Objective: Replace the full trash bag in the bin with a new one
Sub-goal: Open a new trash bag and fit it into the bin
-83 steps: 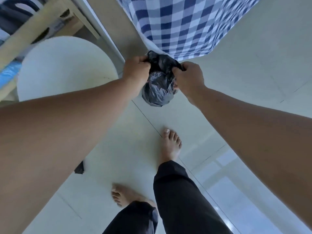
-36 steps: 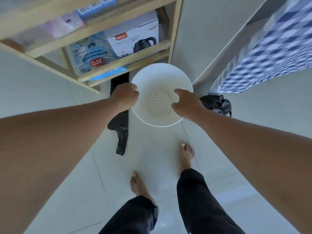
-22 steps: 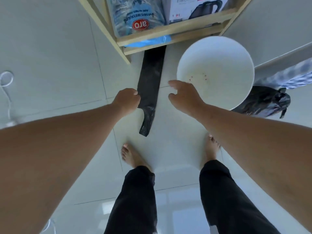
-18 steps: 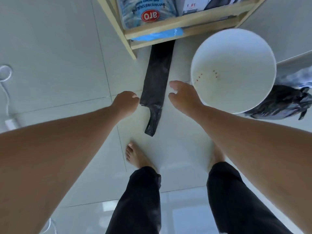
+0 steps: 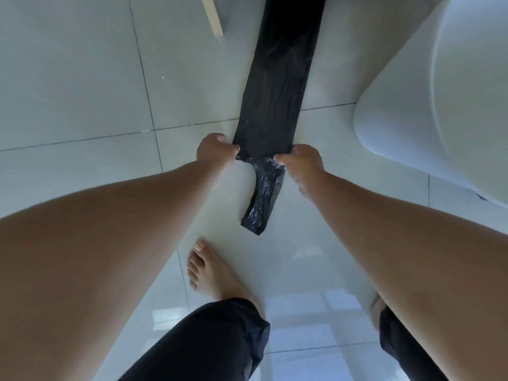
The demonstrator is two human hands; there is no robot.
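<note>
On the pale tiled floor lies a long, flat, folded black trash bag, stretched out lengthwise away from the person and running past the top edge of the view. Both hands meet at its near end, where the wide flat part narrows. The left hand is clenched on the bag's left corner, fingers curled under with the plastic bunched in its grip. The right hand pinches the right corner in the same way, knuckles up. Between and below the hands, a narrower crinkled strip of the bag trails toward the person and ends on the tile just ahead of a bare foot. Just to the right of the bag stands the white bin, its rounded wall filling the upper right; its inside is not visible from this angle. A pale wooden leg touches the floor at the top, left of the bag. Black trouser legs show at the bottom.
</note>
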